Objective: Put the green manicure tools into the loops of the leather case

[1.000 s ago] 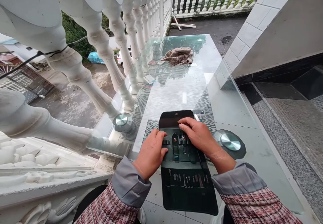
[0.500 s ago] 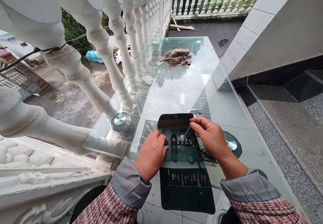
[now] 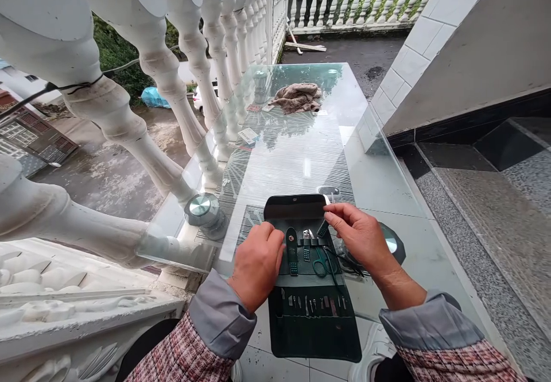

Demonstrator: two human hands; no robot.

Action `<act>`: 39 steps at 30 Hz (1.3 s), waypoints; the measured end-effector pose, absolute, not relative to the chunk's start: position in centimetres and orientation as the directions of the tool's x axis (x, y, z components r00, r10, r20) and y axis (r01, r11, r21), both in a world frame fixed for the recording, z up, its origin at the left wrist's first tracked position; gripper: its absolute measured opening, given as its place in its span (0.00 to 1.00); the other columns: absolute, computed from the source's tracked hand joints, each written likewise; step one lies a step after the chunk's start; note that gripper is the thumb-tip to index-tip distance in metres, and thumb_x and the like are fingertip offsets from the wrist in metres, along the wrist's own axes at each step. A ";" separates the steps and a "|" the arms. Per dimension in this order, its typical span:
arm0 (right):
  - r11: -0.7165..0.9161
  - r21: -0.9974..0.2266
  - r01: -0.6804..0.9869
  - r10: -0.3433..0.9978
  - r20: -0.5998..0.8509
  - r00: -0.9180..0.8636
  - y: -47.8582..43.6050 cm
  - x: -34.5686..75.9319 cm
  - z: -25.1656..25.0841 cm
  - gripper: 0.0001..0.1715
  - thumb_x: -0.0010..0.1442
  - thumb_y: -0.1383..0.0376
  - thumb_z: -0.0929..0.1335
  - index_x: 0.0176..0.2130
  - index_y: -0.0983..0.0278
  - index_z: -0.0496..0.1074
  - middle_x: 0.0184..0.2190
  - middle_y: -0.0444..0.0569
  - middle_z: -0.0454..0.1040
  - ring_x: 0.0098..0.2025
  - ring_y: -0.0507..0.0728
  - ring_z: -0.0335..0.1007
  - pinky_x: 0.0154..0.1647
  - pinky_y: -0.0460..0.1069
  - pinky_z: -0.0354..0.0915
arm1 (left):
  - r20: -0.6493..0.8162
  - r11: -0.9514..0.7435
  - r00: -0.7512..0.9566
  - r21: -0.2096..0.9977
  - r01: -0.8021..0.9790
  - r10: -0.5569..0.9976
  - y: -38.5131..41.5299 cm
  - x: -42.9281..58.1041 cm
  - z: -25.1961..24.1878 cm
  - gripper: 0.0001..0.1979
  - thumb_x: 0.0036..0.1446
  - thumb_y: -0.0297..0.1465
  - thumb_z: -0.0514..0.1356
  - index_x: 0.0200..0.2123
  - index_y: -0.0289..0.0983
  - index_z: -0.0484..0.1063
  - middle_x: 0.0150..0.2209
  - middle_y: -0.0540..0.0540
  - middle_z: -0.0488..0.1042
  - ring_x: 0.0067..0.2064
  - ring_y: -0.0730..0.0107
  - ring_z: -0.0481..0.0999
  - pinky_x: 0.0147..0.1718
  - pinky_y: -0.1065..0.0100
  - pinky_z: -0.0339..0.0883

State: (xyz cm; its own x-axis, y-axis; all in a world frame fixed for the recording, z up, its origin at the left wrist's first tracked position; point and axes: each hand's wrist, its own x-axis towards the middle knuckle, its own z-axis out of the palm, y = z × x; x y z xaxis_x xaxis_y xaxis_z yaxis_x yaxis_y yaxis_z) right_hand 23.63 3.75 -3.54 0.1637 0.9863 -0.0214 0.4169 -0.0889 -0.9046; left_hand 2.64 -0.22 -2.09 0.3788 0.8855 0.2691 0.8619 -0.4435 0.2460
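An open manicure case (image 3: 314, 333), dark green, lies at the near end of the glass table. In its loops and slots are a larger nail clipper (image 3: 291, 250) under a strap, a smaller nail clipper (image 3: 306, 247), green-handled scissors (image 3: 321, 264) and a row of small metal tools (image 3: 316, 304). My left hand (image 3: 258, 261) is closed at the case's left edge, its fingertips partly hidden. Above the case's upper right, my right hand (image 3: 364, 238) pinches a small nail clipper (image 3: 323, 228) with a dark studded handle between thumb and fingers.
A crumpled brown cloth (image 3: 297, 97) lies farther up the glass table (image 3: 379, 181). A small card (image 3: 248, 135) sits left of centre. White balusters (image 3: 167, 77) line the left, and stone steps (image 3: 486, 198) are on the right.
The small nail clipper in my right hand has turned and now lies closer to the fingers. My left hand has shifted slightly at the case's edge. The view has moved a little.
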 end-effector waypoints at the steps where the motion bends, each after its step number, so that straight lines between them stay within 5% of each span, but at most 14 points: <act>1: -0.087 -0.904 0.418 0.986 -0.018 0.166 3.8 23.6 -3.6 0.20 0.51 0.51 0.67 0.37 0.62 0.74 0.28 0.47 0.73 0.29 0.55 0.65 0.29 0.50 0.60 | 0.337 -0.494 0.406 0.233 0.838 0.849 -0.3 2.8 -2.0 0.06 0.61 0.27 0.53 0.32 0.37 0.67 0.33 0.47 0.69 0.35 0.66 0.67 0.33 0.65 0.67; 6: -0.073 -0.907 0.415 0.984 0.002 0.176 3.9 23.7 -3.8 0.19 0.51 0.53 0.67 0.38 0.62 0.74 0.28 0.46 0.72 0.30 0.55 0.65 0.29 0.49 0.61 | 0.459 -0.788 0.683 0.064 0.613 0.568 -0.8 3.7 -2.4 0.09 0.63 0.25 0.49 0.33 0.34 0.69 0.35 0.44 0.73 0.41 0.66 0.70 0.42 0.65 0.68; 11: -0.061 -0.913 0.404 0.985 0.011 0.175 3.8 23.8 -3.9 0.18 0.52 0.53 0.67 0.38 0.62 0.74 0.29 0.46 0.73 0.30 0.54 0.65 0.31 0.50 0.61 | 0.444 -0.837 0.787 -0.134 0.530 0.428 -1.2 4.3 -3.7 0.11 0.61 0.22 0.48 0.38 0.28 0.70 0.39 0.36 0.75 0.45 0.61 0.73 0.48 0.59 0.67; 39: -0.062 -0.937 0.345 0.988 -0.007 0.157 3.8 23.1 -3.7 0.19 0.50 0.51 0.68 0.36 0.63 0.72 0.25 0.44 0.69 0.27 0.52 0.62 0.27 0.48 0.60 | 0.531 -0.930 0.815 -0.126 0.346 0.232 -1.9 3.6 -3.3 0.10 0.60 0.24 0.51 0.40 0.28 0.70 0.26 0.44 0.74 0.33 0.68 0.75 0.31 0.68 0.72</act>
State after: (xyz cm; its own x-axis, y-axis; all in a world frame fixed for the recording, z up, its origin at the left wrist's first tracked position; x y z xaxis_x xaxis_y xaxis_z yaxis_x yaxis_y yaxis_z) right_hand 23.11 3.76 -3.74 0.1569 0.9876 -0.0072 0.3446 -0.0616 -0.9367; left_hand 3.57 -1.86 -3.28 0.8149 0.2318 0.5313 0.3464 -0.9296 -0.1257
